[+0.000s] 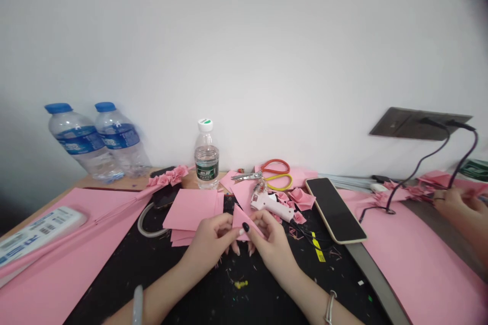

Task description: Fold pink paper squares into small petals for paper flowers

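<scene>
Between my two hands is a small folded piece of pink paper (239, 217), its pointed corner turned up. My left hand (213, 238) pinches its left side with thumb and fingers. On the other side my right hand (270, 237) grips it, the dark-nailed thumb lying on its front. My fingers cover the lower part of the fold. Beside my left hand lies a stack of pink paper squares (190, 209). Just beyond my right hand rests a pale glue gun (272, 205), with folded pink paper flowers (302, 198) around it.
Scissors (280, 182) and a small water bottle (207, 160) stand or lie near the wall. A phone (336, 210) is at the right. Two large bottles (82, 144) lean at the left. Another person's hand (461, 208) holds pink paper at the far right, near plugged-in cords (419, 162).
</scene>
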Tool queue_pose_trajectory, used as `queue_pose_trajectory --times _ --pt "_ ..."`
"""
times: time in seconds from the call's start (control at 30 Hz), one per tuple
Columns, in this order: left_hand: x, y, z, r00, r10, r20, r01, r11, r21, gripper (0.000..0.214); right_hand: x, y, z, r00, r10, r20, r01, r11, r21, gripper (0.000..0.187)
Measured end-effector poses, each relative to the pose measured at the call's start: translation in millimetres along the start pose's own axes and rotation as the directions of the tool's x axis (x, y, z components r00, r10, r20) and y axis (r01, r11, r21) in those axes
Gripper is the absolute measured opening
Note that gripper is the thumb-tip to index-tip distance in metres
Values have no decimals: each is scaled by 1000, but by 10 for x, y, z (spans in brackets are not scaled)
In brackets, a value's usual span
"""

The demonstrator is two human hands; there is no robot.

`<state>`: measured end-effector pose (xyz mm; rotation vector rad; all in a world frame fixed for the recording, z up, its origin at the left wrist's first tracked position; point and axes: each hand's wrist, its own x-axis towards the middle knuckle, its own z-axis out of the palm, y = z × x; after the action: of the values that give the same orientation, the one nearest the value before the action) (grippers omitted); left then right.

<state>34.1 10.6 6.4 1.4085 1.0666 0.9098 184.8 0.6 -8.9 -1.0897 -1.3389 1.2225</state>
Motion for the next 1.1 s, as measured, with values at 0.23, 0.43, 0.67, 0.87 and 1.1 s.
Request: queue_pose_trajectory --times 0.23,0.43,0.67,0.87,1.1 --pt "54 -68 -37 999 27 25 -25 996 -81 9 7 -13 -12 996 -61 -70 56 996 -76 26" --pt "87 -107 -46 999 -26 30 31 986 -165 13 16 -59 -5 994 -41 -102 47 997 54 22" --pt "45 -68 -41 1000 6 1 -6 999 -33 14 16 -42 -9 992 -39 -124 47 997 61 22" --pt "56 -72 -33 1000 -19 -6 19 1000 -5 14 16 -23 -10 991 -53 -122 58 998 37 25" --pt "48 -70 -42 1000 -4 23 3 1000 12 16 10 11 -13 994 -41 -101 42 999 5 26"
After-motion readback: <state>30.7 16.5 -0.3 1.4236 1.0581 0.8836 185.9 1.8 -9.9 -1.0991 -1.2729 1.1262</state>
